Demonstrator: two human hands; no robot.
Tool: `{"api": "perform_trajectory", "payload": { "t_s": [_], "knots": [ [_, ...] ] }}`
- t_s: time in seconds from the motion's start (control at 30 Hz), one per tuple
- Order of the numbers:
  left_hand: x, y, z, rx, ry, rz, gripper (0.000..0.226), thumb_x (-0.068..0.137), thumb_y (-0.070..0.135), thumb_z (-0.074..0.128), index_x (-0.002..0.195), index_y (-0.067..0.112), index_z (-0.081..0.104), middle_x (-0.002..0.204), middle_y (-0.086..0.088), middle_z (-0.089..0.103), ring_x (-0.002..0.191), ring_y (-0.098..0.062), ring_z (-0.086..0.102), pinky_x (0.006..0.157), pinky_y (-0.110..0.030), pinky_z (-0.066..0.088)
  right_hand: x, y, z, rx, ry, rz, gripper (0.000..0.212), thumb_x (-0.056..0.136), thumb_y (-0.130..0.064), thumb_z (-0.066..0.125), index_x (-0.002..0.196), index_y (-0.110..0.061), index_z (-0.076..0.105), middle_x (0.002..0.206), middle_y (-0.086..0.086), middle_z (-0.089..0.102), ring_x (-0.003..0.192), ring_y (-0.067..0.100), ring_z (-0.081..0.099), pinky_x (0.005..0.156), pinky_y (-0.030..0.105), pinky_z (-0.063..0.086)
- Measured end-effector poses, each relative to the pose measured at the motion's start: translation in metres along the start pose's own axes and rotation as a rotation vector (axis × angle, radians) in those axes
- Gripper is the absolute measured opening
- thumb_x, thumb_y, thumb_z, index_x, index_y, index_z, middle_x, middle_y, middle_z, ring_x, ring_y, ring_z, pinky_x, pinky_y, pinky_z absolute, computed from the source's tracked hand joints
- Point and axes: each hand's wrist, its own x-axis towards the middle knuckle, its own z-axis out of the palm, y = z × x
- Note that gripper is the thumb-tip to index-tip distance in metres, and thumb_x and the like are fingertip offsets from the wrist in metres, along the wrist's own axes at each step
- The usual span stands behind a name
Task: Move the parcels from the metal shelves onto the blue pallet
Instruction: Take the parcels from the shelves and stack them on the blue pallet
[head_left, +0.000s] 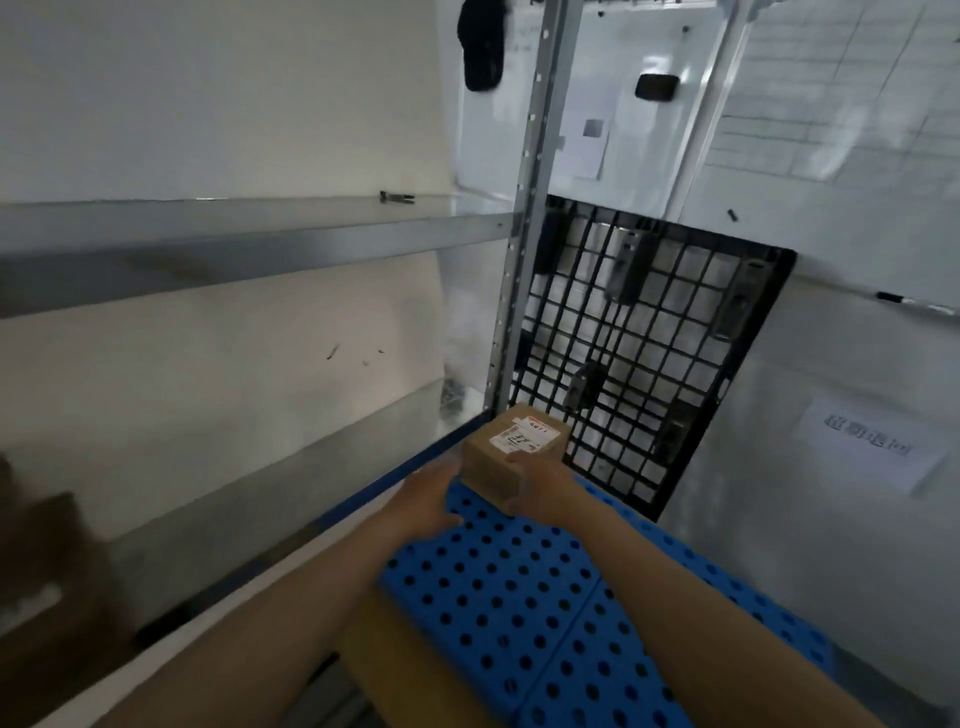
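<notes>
A small brown cardboard parcel (511, 451) with a white label on top sits at the far end of the blue perforated pallet (519, 587). My right hand (540, 480) grips its right near corner, thumb on top by the label. On the parcel's left side lies my left hand (428, 496), fingers loosely bent over the pallet's edge; whether it still touches the box is unclear. A second, larger brown parcel (400, 665) lies under my left forearm at the pallet's near left.
The metal shelf unit (249, 234) runs along the left, its perforated upright (519, 260) just behind the parcel. A black grid pallet (649, 353) leans against the white wall behind. A blurred brown box (47, 571) sits on the lower shelf, far left.
</notes>
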Motion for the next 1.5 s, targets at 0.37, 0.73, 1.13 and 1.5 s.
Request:
{"api": "perform_trajectory", "payload": {
  "t_s": [0.37,0.73,1.13,1.5],
  "knots": [
    [-0.182,-0.048,-0.075,0.074,0.239,-0.459,0.073,0.086,0.030,0.061,0.145,0.017,0.020,0.149,-0.010,0.029,0.134,-0.026,0.033,0.109,-0.034,0.029,-0.036,-0.161,0.026,-0.010,-0.088,-0.426,0.064,0.085,-0.024,0.062,0.139,-0.015,0.031,0.143,0.010,0.037,0.129,0.025,0.036,0.105,0.032,0.032],
    [-0.427,-0.067,-0.147,0.107,0.526,-0.571,0.050,0.087,0.015,0.060,0.133,0.012,0.042,0.137,-0.010,0.048,0.123,-0.023,0.047,0.103,-0.031,0.039,-0.141,-0.365,0.067,0.083,-0.098,-0.729,0.048,0.080,-0.015,0.066,0.125,-0.015,0.050,0.129,0.009,0.055,0.113,0.024,0.054,0.093,0.028,0.043],
    [-0.721,-0.092,-0.164,0.261,0.639,-0.811,0.051,0.087,0.024,0.060,0.133,0.011,0.043,0.135,-0.012,0.051,0.123,-0.029,0.049,0.103,-0.037,0.040,-0.310,-0.543,0.164,0.112,-0.175,-0.948,0.051,0.078,-0.018,0.069,0.125,-0.013,0.050,0.129,0.008,0.054,0.116,0.024,0.051,0.094,0.028,0.043],
    [-0.887,-0.104,-0.169,0.256,0.825,-0.967,0.038,0.085,0.016,0.059,0.122,0.007,0.052,0.124,-0.014,0.059,0.114,-0.032,0.056,0.096,-0.042,0.046,-0.406,-0.674,0.226,0.058,-0.253,-1.125,0.061,0.080,-0.018,0.066,0.135,-0.015,0.041,0.138,0.008,0.045,0.123,0.023,0.045,0.099,0.030,0.040]
  ]
}}
